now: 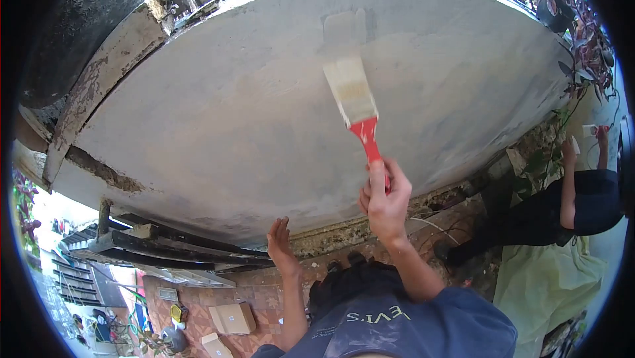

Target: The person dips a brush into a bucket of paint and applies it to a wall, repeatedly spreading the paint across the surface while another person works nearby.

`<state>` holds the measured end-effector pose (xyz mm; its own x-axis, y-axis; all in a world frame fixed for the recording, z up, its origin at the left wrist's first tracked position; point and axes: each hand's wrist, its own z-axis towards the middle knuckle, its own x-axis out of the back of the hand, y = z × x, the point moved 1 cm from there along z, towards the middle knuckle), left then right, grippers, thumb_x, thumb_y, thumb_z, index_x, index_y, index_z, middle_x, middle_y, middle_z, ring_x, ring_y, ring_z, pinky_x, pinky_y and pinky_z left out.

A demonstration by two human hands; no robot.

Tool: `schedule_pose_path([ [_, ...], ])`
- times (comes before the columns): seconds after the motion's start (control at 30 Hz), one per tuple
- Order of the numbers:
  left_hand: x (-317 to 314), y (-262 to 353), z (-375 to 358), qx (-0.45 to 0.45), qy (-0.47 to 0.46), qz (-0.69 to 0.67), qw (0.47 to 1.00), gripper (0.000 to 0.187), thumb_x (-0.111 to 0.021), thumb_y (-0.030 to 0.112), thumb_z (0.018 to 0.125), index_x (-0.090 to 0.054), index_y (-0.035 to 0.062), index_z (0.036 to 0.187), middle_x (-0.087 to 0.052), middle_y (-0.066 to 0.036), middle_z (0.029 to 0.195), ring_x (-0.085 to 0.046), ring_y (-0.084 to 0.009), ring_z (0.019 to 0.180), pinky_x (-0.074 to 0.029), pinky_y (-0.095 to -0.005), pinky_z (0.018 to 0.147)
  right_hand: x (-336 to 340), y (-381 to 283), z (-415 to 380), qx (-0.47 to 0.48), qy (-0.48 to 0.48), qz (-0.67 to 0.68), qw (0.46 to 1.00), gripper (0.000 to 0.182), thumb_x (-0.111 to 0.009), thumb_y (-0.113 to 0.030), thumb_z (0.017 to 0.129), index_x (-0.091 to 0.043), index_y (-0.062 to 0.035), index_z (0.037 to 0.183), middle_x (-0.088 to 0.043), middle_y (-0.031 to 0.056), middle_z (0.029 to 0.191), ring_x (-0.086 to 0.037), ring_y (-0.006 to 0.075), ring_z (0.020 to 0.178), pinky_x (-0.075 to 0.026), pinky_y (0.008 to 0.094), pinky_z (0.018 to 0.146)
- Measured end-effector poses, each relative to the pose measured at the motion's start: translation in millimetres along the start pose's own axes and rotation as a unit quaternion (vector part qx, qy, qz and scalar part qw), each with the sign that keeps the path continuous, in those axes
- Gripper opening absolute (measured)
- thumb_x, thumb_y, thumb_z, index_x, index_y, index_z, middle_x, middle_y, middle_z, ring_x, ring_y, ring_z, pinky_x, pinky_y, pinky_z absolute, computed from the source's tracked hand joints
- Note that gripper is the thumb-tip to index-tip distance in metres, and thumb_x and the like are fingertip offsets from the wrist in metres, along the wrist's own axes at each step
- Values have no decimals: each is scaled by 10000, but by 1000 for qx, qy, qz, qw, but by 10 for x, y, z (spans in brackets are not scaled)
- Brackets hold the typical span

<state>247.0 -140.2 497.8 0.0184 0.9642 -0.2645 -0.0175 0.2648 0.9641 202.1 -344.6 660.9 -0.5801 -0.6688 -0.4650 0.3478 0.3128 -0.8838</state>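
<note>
My right hand [386, 202] grips the red handle of a wide paintbrush [366, 134], thumb laid along it. The pale bristles point up the wall, their tips against the grey plastered surface [218, 113]. Just above the bristles is a damp-looking patch [345, 29], darker round its edges. My left hand [282, 245] is raised near the wall's lower edge, holding nothing, its fingers stretched upward.
At right, another person [562, 206] in dark clothes stands beside a pale green cloth [552, 278]. Dark wooden slats [165, 247] lie at lower left. A cardboard box [233, 318] sits on the tiled floor. Purple-leaved plants [585, 34] hang at upper right.
</note>
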Motion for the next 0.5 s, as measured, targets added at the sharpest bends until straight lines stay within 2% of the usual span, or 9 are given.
schedule_pose_path([
  [0.13,60,-1,18,4,-9,2,1000,541,-280,457,1007,-466,34,1289,-530,-177,1286,-440,-274,1277,-276,-444,1078,378,385,-266,-53,25,-57,997,252,-517,-248,975,-516,4,963,-323,-65,559,-295,19,420,-230,225,378],
  [0.2,65,-26,39,4,-17,13,1000,537,-279,458,1008,-466,39,1286,-536,-172,1278,-444,-273,1271,-283,-442,1071,632,481,-343,31,21,-248,968,217,-580,-184,939,-564,30,969,-419,-41,595,-391,29,480,-311,208,426],
  [0.23,65,-40,54,6,-20,15,1000,537,-279,458,1008,-466,39,1286,-536,-172,1278,-444,-273,1271,-283,-442,1071,686,396,-365,30,25,-248,968,217,-580,-184,939,-564,30,969,-419,-41,595,-391,29,480,-311,208,426],
  [0.3,44,-70,73,15,-24,20,999,542,-273,467,1007,-461,42,1287,-541,-167,1272,-453,-270,1259,-290,-438,1062,760,134,-441,-13,33,-314,949,237,-677,-144,859,-636,63,965,-595,27,702,-549,92,610,-452,238,576],
  [0.33,21,-69,72,17,-26,20,999,542,-273,467,1007,-461,42,1287,-541,-167,1272,-453,-270,1259,-290,-438,1062,823,65,-432,-14,35,-316,948,237,-677,-144,859,-636,63,965,-595,27,702,-549,92,610,-452,238,576],
  [0.4,-23,-63,64,27,-32,18,999,541,-266,470,1007,-448,48,1293,-543,-163,1268,-454,-268,1254,-297,-435,1051,922,-87,-369,86,-7,-379,921,249,-727,-116,805,-664,63,967,-677,85,799,-612,91,705,-484,236,638],
  [0.43,-20,-97,76,29,-35,17,999,541,-266,470,1007,-448,48,1293,-543,-163,1268,-454,-268,1254,-297,-435,1051,948,-162,-336,101,-29,-414,904,246,-738,-93,785,-676,60,968,-702,106,858,-637,96,724,-498,234,650],
  [0.5,-20,-181,104,33,-50,10,998,543,-265,480,1005,-441,60,1298,-546,-159,1265,-450,-264,1256,-301,-434,1042,965,-252,-274,66,-35,-391,917,242,-741,-90,782,-677,58,963,-701,99,849,-637,104,695,-499,232,634],
])
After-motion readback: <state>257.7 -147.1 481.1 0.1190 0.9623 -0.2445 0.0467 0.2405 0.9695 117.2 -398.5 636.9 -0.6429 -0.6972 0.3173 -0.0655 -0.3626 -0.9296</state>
